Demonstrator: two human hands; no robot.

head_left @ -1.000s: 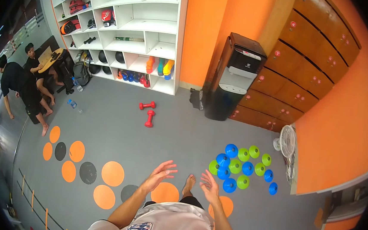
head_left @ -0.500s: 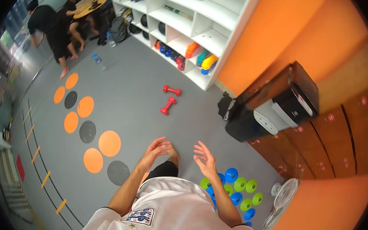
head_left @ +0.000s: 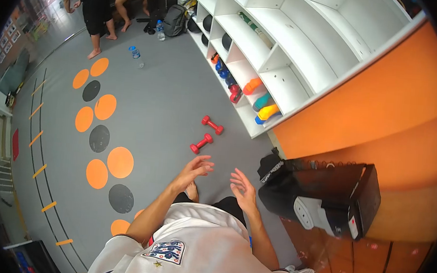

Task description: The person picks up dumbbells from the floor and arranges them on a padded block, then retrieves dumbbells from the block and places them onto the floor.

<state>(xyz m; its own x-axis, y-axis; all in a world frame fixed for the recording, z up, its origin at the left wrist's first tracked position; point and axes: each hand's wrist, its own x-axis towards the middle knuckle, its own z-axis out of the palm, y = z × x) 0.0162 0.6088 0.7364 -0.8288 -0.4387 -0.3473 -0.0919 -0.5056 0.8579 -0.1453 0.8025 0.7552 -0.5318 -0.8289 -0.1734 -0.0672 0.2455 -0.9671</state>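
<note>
My left hand [head_left: 194, 171] is held out in front of my white shirt, fingers loosely apart and nothing in it. Level with it on the other side, my right hand [head_left: 243, 189] hangs in the air, also open with fingers spread. Two red dumbbells lie on the grey floor beyond my hands: the nearer dumbbell [head_left: 201, 143] is close to my left fingertips in the view, and the farther dumbbell [head_left: 212, 125] lies just past it. Neither hand touches a dumbbell.
A white shelf unit [head_left: 254, 124] with small weights stands ahead right. A black cabinet-like box [head_left: 321, 198] is right, beside brown lockers [head_left: 362, 261]. Orange and black floor discs [head_left: 120, 162] run along the left. Two people and a water bottle [head_left: 136, 54] are farther off.
My view has turned and moved forward; the dumbbells and shelf appear nearer. The blue and green cones at right have mostly left view. Both hands stay open and raised.
</note>
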